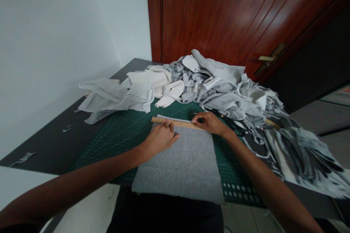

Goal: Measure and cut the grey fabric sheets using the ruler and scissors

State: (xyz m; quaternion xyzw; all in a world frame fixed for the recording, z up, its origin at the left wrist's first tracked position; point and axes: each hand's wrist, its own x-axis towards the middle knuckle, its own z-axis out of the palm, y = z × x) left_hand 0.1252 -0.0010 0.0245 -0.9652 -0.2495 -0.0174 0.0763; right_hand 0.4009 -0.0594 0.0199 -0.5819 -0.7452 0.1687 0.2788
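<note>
A grey piece of felt-like fabric lies flat on a green cutting mat, its near edge hanging over the table's front. A wooden ruler lies across the fabric's far edge. My left hand rests on the fabric with its fingertips pressed flat on the ruler's left part. My right hand is at the ruler's right end, fingers pinched together against it; whether they hold something small I cannot make out.
A big heap of grey and white fabric scraps covers the back of the dark table. Black scissors lie just right of my right hand. Cut strips pile at the right. A brown door stands behind.
</note>
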